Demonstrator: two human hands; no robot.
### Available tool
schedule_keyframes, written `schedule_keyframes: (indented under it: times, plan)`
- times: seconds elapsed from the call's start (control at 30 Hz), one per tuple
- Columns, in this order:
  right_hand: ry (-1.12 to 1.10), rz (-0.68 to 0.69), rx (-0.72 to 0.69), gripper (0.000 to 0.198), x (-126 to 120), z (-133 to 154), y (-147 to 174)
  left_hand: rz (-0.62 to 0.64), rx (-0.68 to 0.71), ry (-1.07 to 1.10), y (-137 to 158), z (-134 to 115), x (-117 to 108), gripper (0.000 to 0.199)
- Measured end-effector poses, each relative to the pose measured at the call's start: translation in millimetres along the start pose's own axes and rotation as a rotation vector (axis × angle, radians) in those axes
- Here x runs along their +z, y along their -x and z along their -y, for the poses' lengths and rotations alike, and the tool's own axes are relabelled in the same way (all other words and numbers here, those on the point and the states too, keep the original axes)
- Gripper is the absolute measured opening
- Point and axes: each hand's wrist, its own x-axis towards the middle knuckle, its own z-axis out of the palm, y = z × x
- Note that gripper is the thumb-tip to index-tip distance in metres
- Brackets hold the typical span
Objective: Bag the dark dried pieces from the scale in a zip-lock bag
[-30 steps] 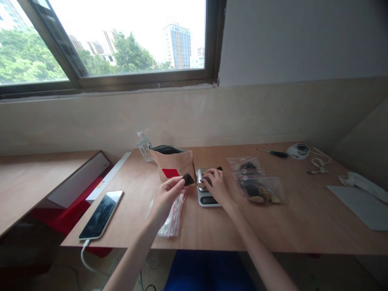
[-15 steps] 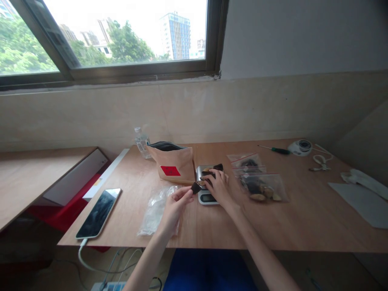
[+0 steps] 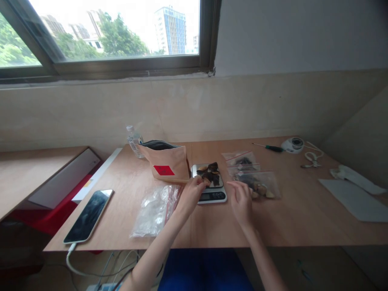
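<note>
empty clear bag (image 3: 153,210) lies flat on tabletop (image 3: 303,218) | right hand (image 3: 241,199) hovers off the scale, fingers loosely spread, holding nothing | left hand (image 3: 191,194) at scale's near-left edge, fingers pinching a dark piece (image 3: 206,182) | scale (image 3: 209,187) carries a pile of dark pieces | filled bags (image 3: 254,182) just right | kraft pouch (image 3: 165,163) behind-left

Both forearms reach forward from the bottom edge, bare to the wrist. The left hand (image 3: 190,195) has its fingers curled and its fingertips (image 3: 202,182) pinched together. The right hand (image 3: 241,199) hovers just beside it, fingers loosely spread, palm down.
</note>
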Motion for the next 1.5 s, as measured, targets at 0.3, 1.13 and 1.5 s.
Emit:
schedule_keyframes:
  times: [0.3, 1.13, 1.5]
  plan:
    - [-0.041, -0.04, 0.096, 0.023, -16, -2, 28, -0.169, -0.159, 0.013, 36, -3, -29, 0.026]
    - [-0.124, -0.015, 0.209, 0.022, -14, -14, 43, -0.266, -0.6, -0.068, 130, 27, -33, 0.023]
    - [-0.177, 0.038, 0.17, 0.02, -19, 15, 38, -0.468, -0.742, -0.071, 126, 6, -47, 0.024]
